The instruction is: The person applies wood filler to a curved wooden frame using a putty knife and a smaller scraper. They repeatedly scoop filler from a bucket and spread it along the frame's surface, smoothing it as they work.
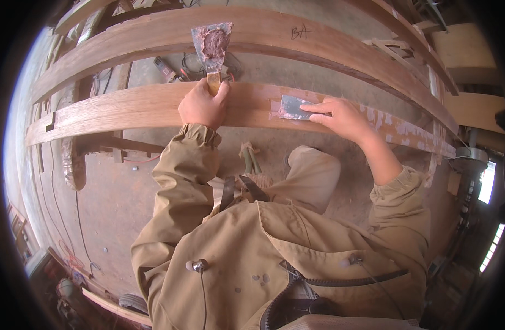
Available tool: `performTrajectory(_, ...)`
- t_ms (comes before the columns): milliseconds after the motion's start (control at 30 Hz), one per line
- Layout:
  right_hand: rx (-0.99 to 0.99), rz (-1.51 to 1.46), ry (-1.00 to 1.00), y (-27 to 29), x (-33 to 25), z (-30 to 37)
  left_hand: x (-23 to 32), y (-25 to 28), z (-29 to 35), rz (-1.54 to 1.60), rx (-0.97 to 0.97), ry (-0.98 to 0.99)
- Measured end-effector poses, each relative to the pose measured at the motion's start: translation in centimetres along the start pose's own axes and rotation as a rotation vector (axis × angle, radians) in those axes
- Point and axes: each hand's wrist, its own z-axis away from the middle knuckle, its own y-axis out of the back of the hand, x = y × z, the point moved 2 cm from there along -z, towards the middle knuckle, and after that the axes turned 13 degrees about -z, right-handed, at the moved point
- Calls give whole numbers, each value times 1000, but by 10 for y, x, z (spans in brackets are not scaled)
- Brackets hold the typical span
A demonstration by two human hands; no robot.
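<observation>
My left hand (203,104) is closed round the handle of a putty knife (199,36), whose blade points away from me. A lump of pink wood filler (214,44) sits on that blade. In my right hand (340,116) is a flat grey scraper (290,106), gripped with the fingers stretched along it. The scraper lies against the near wooden beam (148,100), and pink filler shows at its edge. To the right of this hand, patches of filler (393,122) cover the beam's face.
A second wooden beam (269,34) runs parallel beyond the near one, with a dark handwritten mark. A power tool (165,70) and cables lie on the floor behind. Wooden supports (71,159) stand at left. A cylindrical metal object (472,155) is at right.
</observation>
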Motion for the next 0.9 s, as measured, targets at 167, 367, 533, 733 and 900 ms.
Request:
performTrajectory(167,27,2,-11,9,-13,-4,1,1,-4,-10,-9,21)
performTrajectory(367,55,210,91,-16,-35,2,-10,-3,1,33,50,-6)
performTrajectory(533,2,409,103,-24,-74,-16,-5,-5,-2,116,70,-29)
performTrajectory(733,-43,456,131,-35,-80,-31,-8,-2,2,165,121,-20)
performTrajectory(900,-73,395,87,-24,-68,-24,-10,-2,4,187,115,-24)
